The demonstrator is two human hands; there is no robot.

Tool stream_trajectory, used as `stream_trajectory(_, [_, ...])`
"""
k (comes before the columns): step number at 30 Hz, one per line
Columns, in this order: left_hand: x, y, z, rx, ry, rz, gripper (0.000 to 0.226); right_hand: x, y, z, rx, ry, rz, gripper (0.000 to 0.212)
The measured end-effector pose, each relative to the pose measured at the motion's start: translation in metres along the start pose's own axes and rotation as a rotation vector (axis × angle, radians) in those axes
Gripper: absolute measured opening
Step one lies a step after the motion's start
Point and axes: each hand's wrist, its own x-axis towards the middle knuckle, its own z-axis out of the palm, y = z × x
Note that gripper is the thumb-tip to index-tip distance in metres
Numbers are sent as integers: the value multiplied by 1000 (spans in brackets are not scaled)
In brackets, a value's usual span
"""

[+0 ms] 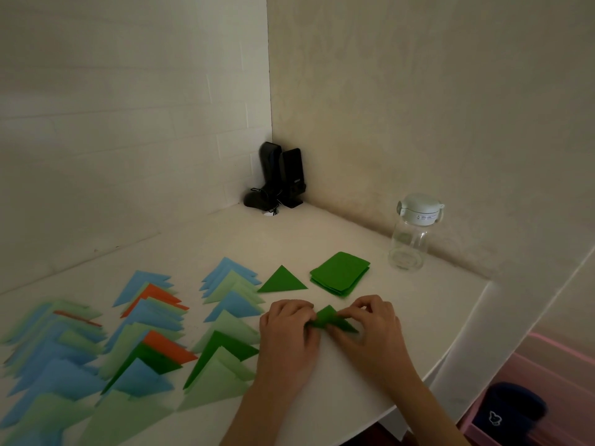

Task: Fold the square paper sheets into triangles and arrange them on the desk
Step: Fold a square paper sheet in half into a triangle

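Two bare forearms reach in from the lower edge over a white desk [370, 375], both hands meeting on one dark green paper sheet [331, 320] that lies near the desk's front right part. The left hand [289, 329] rests knuckles up, its fingers curled onto the sheet's left end. The right hand [370, 323] is raised slightly at the wrist, thumb and forefinger pinching the sheet's right side while the other fingers arch above it. The sheet shows a pointed peak between the two hands; how far it is folded cannot be told.

Just beyond the hands lies a single dark green triangle [282, 281], flat on the desk. To its right, apart from it, sits a stack of dark green squares [339, 273]. To the left of the hands, overlapping folded triangles [225, 317] in blue, light green, dark green and orange run in several rows toward the desk's front edge.

A clear bottle [412, 236] with a pale lid stands upright near the right wall. Two black speakers [283, 175] stand in the far corner. A pink bin [547, 397] sits on the floor at lower right.
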Motion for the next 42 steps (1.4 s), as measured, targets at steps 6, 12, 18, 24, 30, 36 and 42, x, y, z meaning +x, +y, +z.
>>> stream_trajectory(6, [1,1,0,66,8,-56,15,2,2,3,49,83,61,14])
stream_trajectory(12, [4,1,4,153,17,-31,30,4,1,3,21,30,93,17])
stream_trajectory(18, [7,6,3,124,34,-111,19,6,0,2,3,-27,137,24])
stream_trajectory(24, [8,10,1,107,57,-126,7,6,-3,2,47,-35,143,18])
stream_trajectory(30, [7,9,2,84,52,-111,11,3,-1,0,180,0,113,31])
stream_trajectory(36, [8,6,0,58,31,-86,20,3,1,-5,257,-2,99,36])
stream_trajectory(42, [7,8,4,76,111,-2,17,2,-1,-3,267,36,80,38])
